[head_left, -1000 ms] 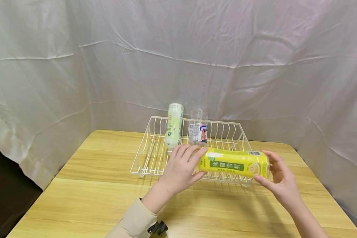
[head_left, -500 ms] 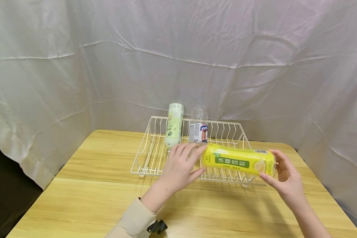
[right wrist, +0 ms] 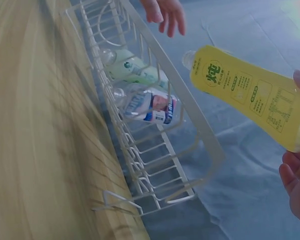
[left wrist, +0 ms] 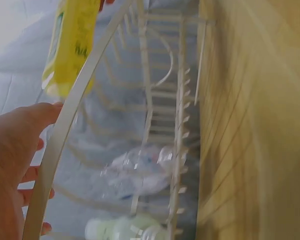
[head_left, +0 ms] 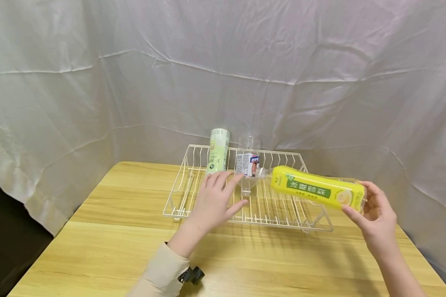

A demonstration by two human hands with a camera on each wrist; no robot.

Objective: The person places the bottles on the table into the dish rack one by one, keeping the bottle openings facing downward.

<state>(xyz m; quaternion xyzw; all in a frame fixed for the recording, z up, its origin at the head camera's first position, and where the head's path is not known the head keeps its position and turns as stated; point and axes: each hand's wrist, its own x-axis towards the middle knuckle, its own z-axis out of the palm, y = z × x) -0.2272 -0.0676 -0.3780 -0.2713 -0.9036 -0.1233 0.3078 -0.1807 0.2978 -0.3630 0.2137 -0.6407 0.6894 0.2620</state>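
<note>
My right hand (head_left: 378,218) grips a yellow-labelled drink bottle (head_left: 317,187) by its base end. The bottle lies nearly level over the right half of a white wire dish rack (head_left: 278,225), its clear neck pointing left. My left hand (head_left: 217,202) is spread over the rack's front left, holding nothing, its fingertips apart from the yellow bottle's neck. In the rack lean two other bottles, neck down: a pale green one (head_left: 218,150), its lower part behind the left hand, and a clear one (head_left: 247,165) with a white and blue label.
The rack stands on a wooden table (head_left: 107,247). Grey cloth (head_left: 223,82) hangs behind and at both sides. A black device (head_left: 191,275) sits at the left sleeve's cuff (head_left: 165,266).
The left hand has come off the yellow bottle's neck end and drawn slightly left. The right hand has carried the bottle to the right, and the neck now shows.
</note>
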